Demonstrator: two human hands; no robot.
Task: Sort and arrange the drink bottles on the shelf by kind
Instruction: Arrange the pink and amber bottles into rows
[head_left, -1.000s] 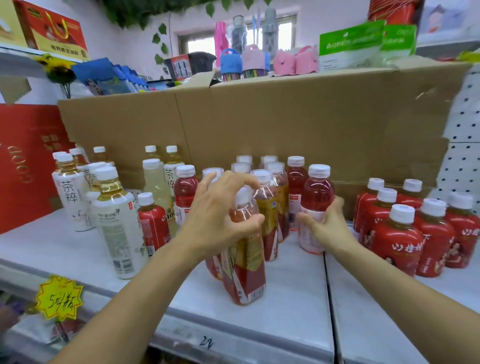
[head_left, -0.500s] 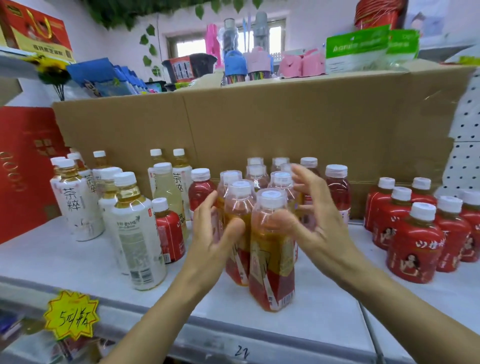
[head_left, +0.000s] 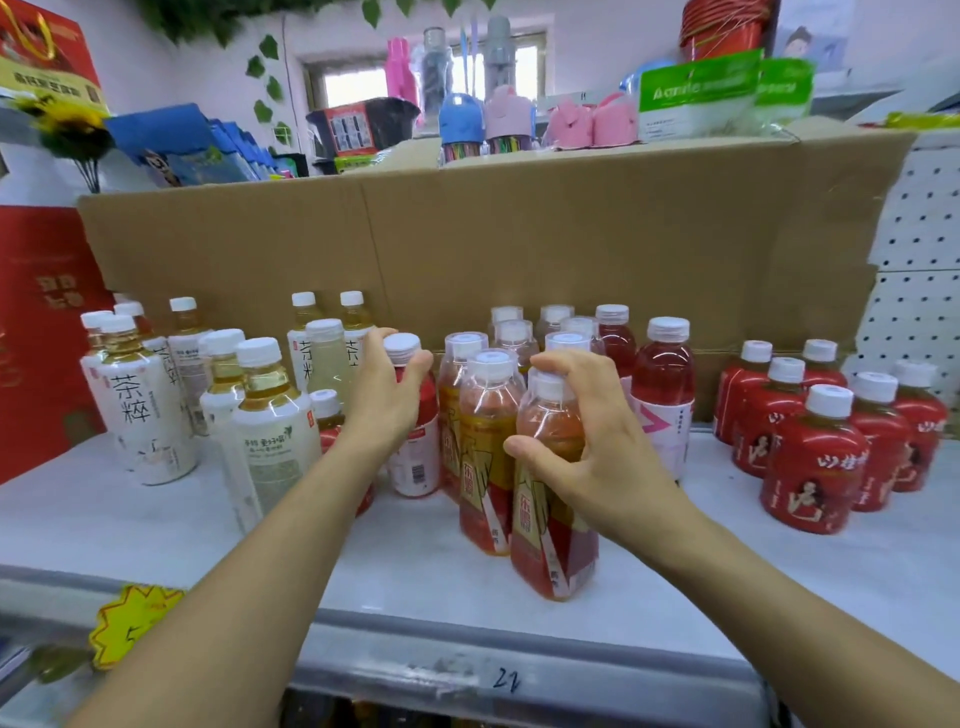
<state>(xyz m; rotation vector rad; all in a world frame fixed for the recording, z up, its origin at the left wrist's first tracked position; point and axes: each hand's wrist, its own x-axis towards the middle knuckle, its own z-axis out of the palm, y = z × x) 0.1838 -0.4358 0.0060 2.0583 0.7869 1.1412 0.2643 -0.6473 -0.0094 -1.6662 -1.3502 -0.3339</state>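
Centre of the frame, on the shelf (head_left: 415, 566): the left hand (head_left: 387, 397) curls round a red bottle (head_left: 415, 462) below its cap; just right, the right hand (head_left: 597, 452) grips the front orange bottle (head_left: 550, 545)

1. front bottle (head_left: 553, 519): orange-red drink, red-and-gold label, white cap;
2. red bottle (head_left: 415, 457): dark red drink, white label with a black barcode, white cap;
3. tea bottles (head_left: 140, 415): pale amber drink, white labels with black characters, white caps;
4. squat bottles (head_left: 810, 467): red wrap with white script, white caps;
5. pink-arrow bottle (head_left: 662, 405): red drink, white label, pink arrow;
6. cardboard (head_left: 519, 249): plain brown; pegboard (head_left: 914, 291): white, dotted with dark holes;
7. shelf (head_left: 415, 561): pale grey; price tag (head_left: 130, 623): yellow starburst.
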